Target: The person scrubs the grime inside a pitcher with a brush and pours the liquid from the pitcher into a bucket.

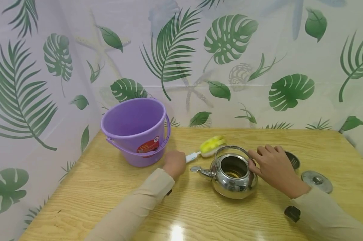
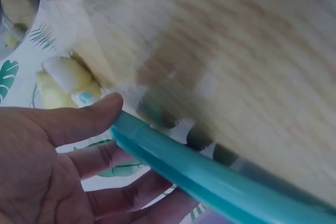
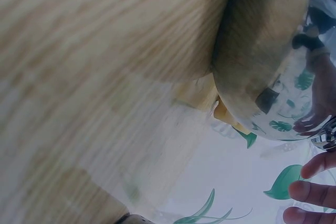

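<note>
While left grip [image 1: 174,164] holds spongy brush [image 1: 211,145], right grip [image 1: 273,169] touches shiny kettle [image 1: 234,185].

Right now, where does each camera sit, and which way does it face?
Head: on the person's head, facing forward and down at the purple bucket and metal kettle; shows left hand, right hand, beige sleeves.
Left wrist: on that wrist, facing the teal handle of a sponge brush; shows left palm and fingers.
Right wrist: on that wrist, facing the kettle's side; shows right fingertips.
Head and right wrist share the kettle.

Bucket [image 1: 134,144] is purple, kettle [image 1: 234,187] silver, brush head [image 1: 211,144] yel./wht, backdrop [image 1: 196,68] grn-leafed.
</note>
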{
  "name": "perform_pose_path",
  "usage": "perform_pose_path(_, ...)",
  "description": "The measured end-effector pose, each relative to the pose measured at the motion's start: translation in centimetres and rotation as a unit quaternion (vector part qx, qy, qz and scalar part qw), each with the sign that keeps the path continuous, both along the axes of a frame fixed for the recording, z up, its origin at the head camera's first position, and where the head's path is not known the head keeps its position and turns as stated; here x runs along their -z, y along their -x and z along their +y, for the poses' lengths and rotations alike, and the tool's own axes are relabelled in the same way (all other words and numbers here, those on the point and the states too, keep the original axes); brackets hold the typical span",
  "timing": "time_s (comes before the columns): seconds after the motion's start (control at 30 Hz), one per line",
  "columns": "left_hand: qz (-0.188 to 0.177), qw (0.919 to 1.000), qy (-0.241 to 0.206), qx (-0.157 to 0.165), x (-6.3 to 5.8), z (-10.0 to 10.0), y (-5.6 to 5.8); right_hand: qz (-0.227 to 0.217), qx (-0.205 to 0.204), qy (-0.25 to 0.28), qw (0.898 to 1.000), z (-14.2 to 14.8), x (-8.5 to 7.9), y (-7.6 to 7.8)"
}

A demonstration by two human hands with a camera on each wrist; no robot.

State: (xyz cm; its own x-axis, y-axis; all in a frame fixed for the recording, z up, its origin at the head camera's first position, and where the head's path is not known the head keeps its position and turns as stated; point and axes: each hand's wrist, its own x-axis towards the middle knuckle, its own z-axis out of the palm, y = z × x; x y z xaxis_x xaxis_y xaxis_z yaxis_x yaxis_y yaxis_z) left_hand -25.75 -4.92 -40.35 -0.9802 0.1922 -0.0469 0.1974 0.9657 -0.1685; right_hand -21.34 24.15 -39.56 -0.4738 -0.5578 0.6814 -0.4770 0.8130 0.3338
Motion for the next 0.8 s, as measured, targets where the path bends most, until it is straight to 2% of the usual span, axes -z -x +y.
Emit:
perform_pose_path(0.1, 0.009, 0.9999, -0.005, -0.007, 0.2, 0.1, 0.0, 0.001, -0.001, 0.000, 1.000, 0.0, 0.0, 0.0)
perform_pose_path(0.23, 0.010, 0.9990, -0.023, -0.036, 0.5, 0.2, 0.5, 0.002, -0.003, -0.001, 1.000, 0.0, -0.1, 0.0)
perform_pose_path(0.4, -0.001, 0.9972, -0.043, -0.062, 0.5, 0.2, 1.1, 0.007, -0.006, -0.001, 1.000, 0.0, -0.2, 0.0)
perform_pose_path(0.8, -0.018, 0.9977, -0.023, -0.061, -0.2, -0.1, 0.7, 0.002, -0.003, -0.001, 1.000, 0.0, -0.2, 0.0)
